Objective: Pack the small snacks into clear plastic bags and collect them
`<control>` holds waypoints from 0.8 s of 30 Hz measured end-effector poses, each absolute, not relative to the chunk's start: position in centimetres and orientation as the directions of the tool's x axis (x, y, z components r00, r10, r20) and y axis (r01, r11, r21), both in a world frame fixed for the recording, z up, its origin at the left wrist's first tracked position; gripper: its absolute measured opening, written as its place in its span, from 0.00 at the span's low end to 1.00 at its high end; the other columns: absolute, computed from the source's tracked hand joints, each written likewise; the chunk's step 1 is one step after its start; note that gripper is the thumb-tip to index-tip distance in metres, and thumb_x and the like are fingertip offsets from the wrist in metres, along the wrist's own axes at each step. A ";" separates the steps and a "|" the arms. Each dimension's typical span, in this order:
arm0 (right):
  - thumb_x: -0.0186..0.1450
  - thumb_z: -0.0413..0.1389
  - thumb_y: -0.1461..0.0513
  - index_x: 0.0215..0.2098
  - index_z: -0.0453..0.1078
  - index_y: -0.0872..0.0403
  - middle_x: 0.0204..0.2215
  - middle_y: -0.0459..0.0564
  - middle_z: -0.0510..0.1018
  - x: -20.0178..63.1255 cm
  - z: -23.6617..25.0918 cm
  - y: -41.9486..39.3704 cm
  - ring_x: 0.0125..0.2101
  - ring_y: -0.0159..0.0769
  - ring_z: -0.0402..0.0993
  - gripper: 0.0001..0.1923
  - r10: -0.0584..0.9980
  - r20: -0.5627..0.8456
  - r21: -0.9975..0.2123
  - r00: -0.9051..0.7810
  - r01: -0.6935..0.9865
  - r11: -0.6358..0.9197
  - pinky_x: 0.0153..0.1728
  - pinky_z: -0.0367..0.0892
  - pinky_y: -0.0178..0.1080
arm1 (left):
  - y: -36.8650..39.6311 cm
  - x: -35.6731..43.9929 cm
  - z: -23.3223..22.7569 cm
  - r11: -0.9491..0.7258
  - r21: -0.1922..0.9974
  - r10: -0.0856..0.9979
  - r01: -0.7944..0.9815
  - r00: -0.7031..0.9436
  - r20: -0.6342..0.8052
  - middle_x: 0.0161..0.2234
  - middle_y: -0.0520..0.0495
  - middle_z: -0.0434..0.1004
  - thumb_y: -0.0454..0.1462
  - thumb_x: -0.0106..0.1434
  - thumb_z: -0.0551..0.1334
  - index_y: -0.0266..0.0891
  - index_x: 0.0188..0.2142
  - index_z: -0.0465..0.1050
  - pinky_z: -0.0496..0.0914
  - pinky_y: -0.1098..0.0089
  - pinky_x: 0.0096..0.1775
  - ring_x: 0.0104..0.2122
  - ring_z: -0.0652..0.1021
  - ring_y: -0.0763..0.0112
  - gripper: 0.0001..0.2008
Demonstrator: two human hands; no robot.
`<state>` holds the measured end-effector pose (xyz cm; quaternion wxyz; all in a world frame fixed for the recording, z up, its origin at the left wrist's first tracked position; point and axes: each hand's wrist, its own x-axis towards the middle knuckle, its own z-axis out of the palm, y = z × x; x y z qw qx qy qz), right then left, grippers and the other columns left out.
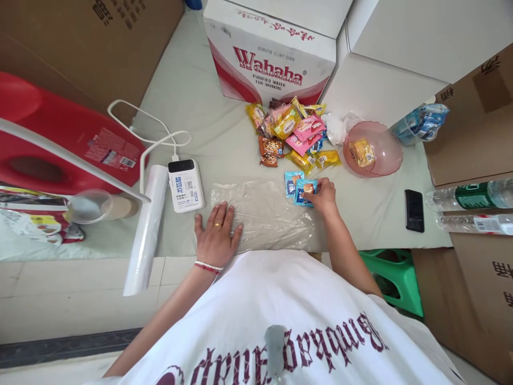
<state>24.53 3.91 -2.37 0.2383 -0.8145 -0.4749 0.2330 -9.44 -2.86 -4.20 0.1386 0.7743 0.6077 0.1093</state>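
My left hand (216, 238) lies flat with its fingers spread, touching the left edge of a clear plastic bag (272, 219) laid flat on the table. My right hand (326, 198) pinches the right side of a small blue snack packet (303, 195) at the bag's upper right. A second blue snack packet (292, 183) lies just left of it, partly overlapped. Beyond them is a pile of wrapped snacks (286, 125) in yellow, pink and brown. A pink bowl (390, 155) to the right holds a yellow-orange packet (363, 152).
A Wahaha water carton (272, 64) stands behind the pile. On the left are a white power bank (186, 188) with a cable, a plastic film roll (146, 230) and a red jug (72, 139). A phone (414, 210) and clear bottles (476, 195) lie on the right.
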 end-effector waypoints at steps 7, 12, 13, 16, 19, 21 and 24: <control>0.56 0.62 0.55 0.58 0.60 0.49 0.39 0.46 0.79 22.8 -1.8 1.9 0.37 0.41 0.77 0.34 0.901 -0.218 -0.766 0.376 0.506 -0.396 0.42 0.71 0.41 | -2.9 -9.4 -4.0 -0.211 0.355 0.974 0.911 0.228 -0.008 0.73 0.35 0.57 0.47 0.75 0.49 0.39 0.72 0.59 0.36 0.41 0.71 0.73 0.59 0.49 0.31; 0.56 0.62 0.52 0.52 0.69 0.53 0.39 0.51 0.79 28.5 -0.2 2.3 0.39 0.43 0.76 0.28 0.855 -0.027 -0.748 0.519 0.557 -0.362 0.46 0.72 0.45 | -3.0 -9.4 -4.1 -0.219 0.362 0.971 0.906 0.237 -0.006 0.73 0.36 0.56 0.47 0.75 0.48 0.39 0.73 0.58 0.35 0.40 0.72 0.73 0.59 0.50 0.31; 0.57 0.60 0.52 0.47 0.71 0.53 0.38 0.52 0.78 29.6 0.2 2.4 0.39 0.43 0.75 0.22 0.864 0.024 -0.687 0.502 0.636 -0.350 0.47 0.71 0.47 | -2.9 -9.4 -4.2 -0.218 0.363 0.972 0.906 0.236 -0.006 0.73 0.36 0.56 0.47 0.75 0.48 0.39 0.73 0.58 0.35 0.40 0.72 0.73 0.59 0.50 0.31; 0.59 0.58 0.57 0.37 0.72 0.52 0.37 0.55 0.76 31.6 0.8 2.6 0.41 0.47 0.74 0.10 0.927 0.030 -0.459 0.373 0.829 -0.319 0.49 0.69 0.50 | -2.9 -9.4 -4.2 -0.211 0.364 0.974 0.907 0.228 -0.004 0.73 0.36 0.56 0.47 0.75 0.48 0.39 0.73 0.58 0.34 0.40 0.72 0.73 0.59 0.49 0.31; 0.60 0.58 0.59 0.37 0.69 0.52 0.38 0.59 0.77 31.3 0.7 2.8 0.42 0.51 0.74 0.08 0.925 -0.084 -0.296 0.371 0.877 -0.379 0.47 0.69 0.49 | -2.9 -9.3 -4.1 -0.208 0.363 0.974 0.908 0.226 -0.007 0.73 0.36 0.56 0.47 0.75 0.48 0.39 0.73 0.58 0.34 0.40 0.72 0.73 0.59 0.49 0.31; 0.61 0.59 0.57 0.38 0.67 0.51 0.38 0.59 0.78 30.8 0.6 3.3 0.40 0.50 0.75 0.09 0.896 -0.125 -0.287 0.425 0.849 -0.443 0.45 0.69 0.48 | -2.9 -9.3 -4.1 -0.213 0.363 0.973 0.907 0.232 -0.009 0.73 0.36 0.56 0.47 0.75 0.48 0.39 0.73 0.58 0.34 0.40 0.72 0.73 0.59 0.49 0.31; 0.62 0.59 0.52 0.38 0.66 0.50 0.34 0.53 0.79 29.4 0.2 4.5 0.36 0.46 0.75 0.13 0.891 -0.191 -0.482 0.411 0.752 -0.450 0.41 0.70 0.44 | -2.9 -9.4 -4.1 -0.212 0.373 0.973 0.904 0.232 -0.010 0.73 0.36 0.56 0.47 0.75 0.49 0.39 0.73 0.58 0.35 0.40 0.72 0.73 0.58 0.49 0.31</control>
